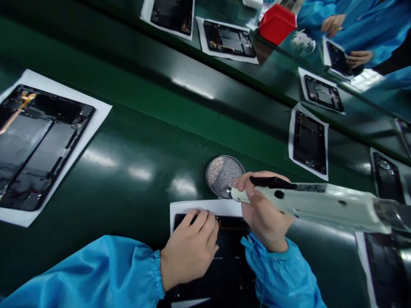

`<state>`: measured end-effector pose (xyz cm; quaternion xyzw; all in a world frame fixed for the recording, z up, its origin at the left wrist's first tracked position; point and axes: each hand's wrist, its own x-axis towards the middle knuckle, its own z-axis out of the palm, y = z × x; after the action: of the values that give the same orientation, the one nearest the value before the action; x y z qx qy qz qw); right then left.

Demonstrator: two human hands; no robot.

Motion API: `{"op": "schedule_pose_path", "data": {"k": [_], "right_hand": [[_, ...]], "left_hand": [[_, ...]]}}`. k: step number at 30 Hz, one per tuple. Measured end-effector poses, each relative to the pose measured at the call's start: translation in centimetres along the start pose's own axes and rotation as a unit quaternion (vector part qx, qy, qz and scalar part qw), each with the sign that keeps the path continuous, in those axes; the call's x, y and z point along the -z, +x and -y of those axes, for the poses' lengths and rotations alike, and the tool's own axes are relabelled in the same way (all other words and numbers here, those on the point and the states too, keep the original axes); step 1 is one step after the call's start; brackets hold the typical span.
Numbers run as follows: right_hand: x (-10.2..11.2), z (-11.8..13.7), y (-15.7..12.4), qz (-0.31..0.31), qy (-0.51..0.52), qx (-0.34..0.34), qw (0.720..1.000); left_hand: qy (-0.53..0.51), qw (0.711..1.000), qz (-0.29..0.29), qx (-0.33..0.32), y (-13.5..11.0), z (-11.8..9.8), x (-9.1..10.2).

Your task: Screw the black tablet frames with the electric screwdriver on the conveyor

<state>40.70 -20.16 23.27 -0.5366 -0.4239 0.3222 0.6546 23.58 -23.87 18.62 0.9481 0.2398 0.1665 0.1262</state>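
My right hand (265,214) is wrapped round a pale electric screwdriver (337,205) with a black lever, held nearly level. Its bit points left, into a round grey dish (208,182) with small screws in it; I cannot tell whether a screw is on the bit. Below, a black tablet housing (224,273) lies on a white sheet (184,207). My left hand (192,248) rests on the housing's upper left part, fingers bent and close together over its edge. Both hands and the blue sleeves hide parts of the housing.
Another opened tablet (35,149) lies on white paper at left. Several more, such as one tablet (310,143), line the raised green strip and the right side. Across it stand a red bin (278,23) and a co-worker in blue, whose hand (359,58) touches a tablet.
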Motion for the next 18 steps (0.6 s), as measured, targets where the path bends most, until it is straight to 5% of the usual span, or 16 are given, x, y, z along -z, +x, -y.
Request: {"op": "schedule_pose_path", "data": {"k": [18], "right_hand": [[-0.32,0.07,-0.03,-0.019,-0.022,-0.012,0.999]], "left_hand": [[-0.005,1.0,-0.003,-0.006,0.1,0.13,0.36]]}}
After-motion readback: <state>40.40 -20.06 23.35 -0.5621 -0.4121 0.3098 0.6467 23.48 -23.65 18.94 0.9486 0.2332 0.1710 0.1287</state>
